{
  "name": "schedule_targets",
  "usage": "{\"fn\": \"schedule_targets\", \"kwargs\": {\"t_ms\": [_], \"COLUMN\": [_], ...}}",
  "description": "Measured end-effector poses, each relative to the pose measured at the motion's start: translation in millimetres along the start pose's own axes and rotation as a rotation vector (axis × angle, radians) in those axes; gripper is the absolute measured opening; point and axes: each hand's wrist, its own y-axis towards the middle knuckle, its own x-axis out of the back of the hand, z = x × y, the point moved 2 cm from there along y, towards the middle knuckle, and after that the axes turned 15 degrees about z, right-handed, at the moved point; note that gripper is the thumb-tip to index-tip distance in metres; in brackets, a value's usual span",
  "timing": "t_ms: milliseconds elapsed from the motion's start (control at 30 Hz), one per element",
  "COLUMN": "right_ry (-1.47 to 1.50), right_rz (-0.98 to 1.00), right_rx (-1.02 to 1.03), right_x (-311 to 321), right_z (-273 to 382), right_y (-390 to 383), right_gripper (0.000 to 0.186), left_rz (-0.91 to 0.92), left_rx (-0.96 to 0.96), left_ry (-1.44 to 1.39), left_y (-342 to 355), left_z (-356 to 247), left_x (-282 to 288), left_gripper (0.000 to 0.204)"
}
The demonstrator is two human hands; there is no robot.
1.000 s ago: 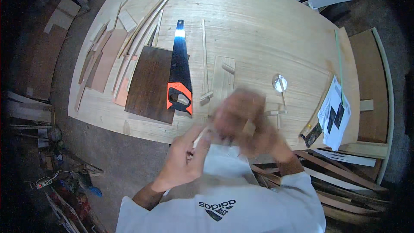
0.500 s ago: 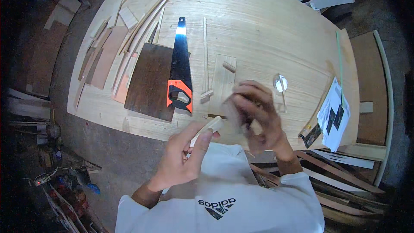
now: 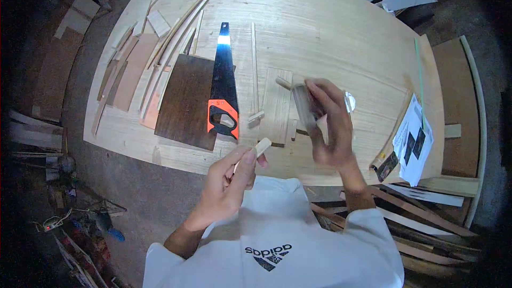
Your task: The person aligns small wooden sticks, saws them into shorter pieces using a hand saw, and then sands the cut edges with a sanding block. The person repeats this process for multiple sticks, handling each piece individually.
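My left hand, near the table's front edge, pinches a short pale wooden stick. The stick's rounded end points up and to the right. My right hand is raised over the table to the right, its fingers and thumb closed round a flat grey-brown block. Motion blurs the block, so its exact kind is unclear. The block is apart from the stick. Behind my right hand lies a pale wooden board with a small wood piece at its far end.
A handsaw with an orange and black handle lies left of centre, against a dark brown panel. A thin wooden strip lies right of it. Several strips fill the table's left side. Printed paper lies at the right edge.
My right hand has moved away from the stick, up and slightly to the right, carrying the block. My left hand keeps hold of the stick and has shifted slightly.
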Motion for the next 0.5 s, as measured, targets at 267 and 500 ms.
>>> {"fn": "schedule_targets", "kwargs": {"t_ms": [267, 500], "right_ry": [-0.096, -0.215], "right_rz": [-0.038, 0.041], "right_rx": [0.121, 0.019], "right_x": [-14.3, -2.9], "right_z": [17.4, 20.3], "right_y": [-8.4, -4.3], "right_gripper": [0.051, 0.063], "left_rz": [0.003, -0.139], "left_rx": [-0.067, -0.036], "left_ry": [0.07, 0.478], "left_y": [-1.0, -0.1], "left_z": [2.5, -9.0], "left_x": [1.5, -0.2], "left_gripper": [0.028, 0.025]}}
